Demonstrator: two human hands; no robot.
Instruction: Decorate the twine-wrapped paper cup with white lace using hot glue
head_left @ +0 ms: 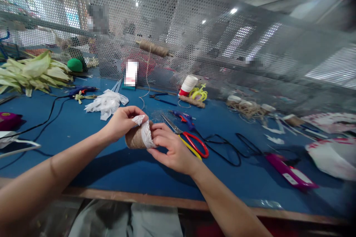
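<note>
Above the blue table, both hands hold a small cup-like piece wrapped in brown twine (135, 139), tilted on its side. White lace (146, 133) runs around its right-hand end. My left hand (122, 121) pinches the lace's loose end at the top. My right hand (172, 148) grips the lace-covered end, fingers around the rim and thumb below. Just beyond the right hand lie scissors (191, 141) with red and yellow handles and a blue glue gun (183, 118). A heap of white lace (107, 103) rests beyond my left hand.
Pale dried husks (36, 70) pile up at the far left. A white thread spool (189, 84) stands before the perforated metal screen (172, 18). Black cable (222, 148) leads toward a purple power strip (290, 172) on the right. Pliers (162, 98) lie at the back.
</note>
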